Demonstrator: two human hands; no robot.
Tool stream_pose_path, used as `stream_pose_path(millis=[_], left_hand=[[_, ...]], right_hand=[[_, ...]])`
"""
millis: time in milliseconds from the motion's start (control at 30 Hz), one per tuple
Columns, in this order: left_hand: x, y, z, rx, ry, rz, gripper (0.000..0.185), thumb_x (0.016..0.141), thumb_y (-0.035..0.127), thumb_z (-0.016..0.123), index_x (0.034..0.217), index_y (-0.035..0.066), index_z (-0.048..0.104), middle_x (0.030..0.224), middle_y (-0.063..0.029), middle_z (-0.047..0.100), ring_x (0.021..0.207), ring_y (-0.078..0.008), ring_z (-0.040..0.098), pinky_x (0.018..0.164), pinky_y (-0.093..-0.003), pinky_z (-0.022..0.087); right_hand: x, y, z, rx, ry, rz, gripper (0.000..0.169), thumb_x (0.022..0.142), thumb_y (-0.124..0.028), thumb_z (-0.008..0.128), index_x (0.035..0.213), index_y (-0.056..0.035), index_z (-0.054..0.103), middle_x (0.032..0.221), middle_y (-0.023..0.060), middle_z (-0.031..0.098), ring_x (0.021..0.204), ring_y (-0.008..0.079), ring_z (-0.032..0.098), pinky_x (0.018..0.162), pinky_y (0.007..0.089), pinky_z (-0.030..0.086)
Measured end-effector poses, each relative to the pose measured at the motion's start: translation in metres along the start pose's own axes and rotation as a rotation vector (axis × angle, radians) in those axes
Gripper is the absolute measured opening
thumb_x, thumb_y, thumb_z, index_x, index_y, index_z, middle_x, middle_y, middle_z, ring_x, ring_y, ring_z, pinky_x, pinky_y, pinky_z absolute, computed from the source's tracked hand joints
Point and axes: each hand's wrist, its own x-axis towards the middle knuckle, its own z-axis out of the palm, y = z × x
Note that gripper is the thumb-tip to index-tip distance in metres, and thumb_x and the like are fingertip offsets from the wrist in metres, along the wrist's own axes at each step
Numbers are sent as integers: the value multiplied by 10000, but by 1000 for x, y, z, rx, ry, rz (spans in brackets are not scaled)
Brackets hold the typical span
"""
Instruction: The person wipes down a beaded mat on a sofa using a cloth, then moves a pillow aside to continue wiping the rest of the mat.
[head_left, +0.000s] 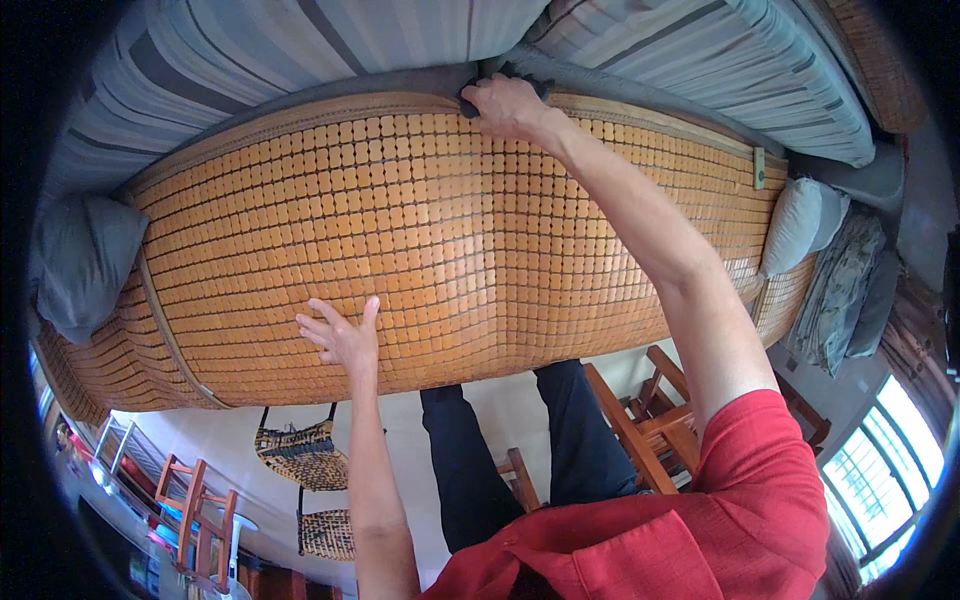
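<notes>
A tiled mat (420, 247), likely bamboo, with a fabric border covers the sofa seat. At its back edge, below the striped back cushions (300, 45), my right hand (510, 105) is closed on a dark cloth (469, 101), partly hidden under the fingers. My left hand (341, 334) is over the front left part of the mat with its fingers spread and holds nothing; whether it touches the mat I cannot tell. A small pale object (759, 168) lies on the mat's back border at the right.
A grey pillow (90, 259) sits at the left end, a pale pillow (795, 225) at the right, beside a patterned cloth (844, 277). Below the seat's front edge are woven seats (304, 450), a wooden chair frame (199, 517) and wooden furniture (637, 420) near my legs.
</notes>
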Motion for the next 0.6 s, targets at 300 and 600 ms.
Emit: stream_pose_path(millis=[300,600], left_hand=[[-97,-147,101,-1367,95,-923,865,897,604,456,1482,55,132,1527,-211,107,1389,-377,176,1095,-560,193],[-84,-122,123,-1990,-302,-1160,1020,736,878,164,1506,210,134,1576,-67,38,1433,-329,68,1055,-684,82]], right_hand=[[-54,64,25,-266,420,293,264,750,-188,662,984,-78,602,979,148,598,850,298,633,638,404,543],[-57,71,-12,-89,-30,415,404,754,-256,698,1100,-86,577,1053,179,613,953,360,627,755,453,522]])
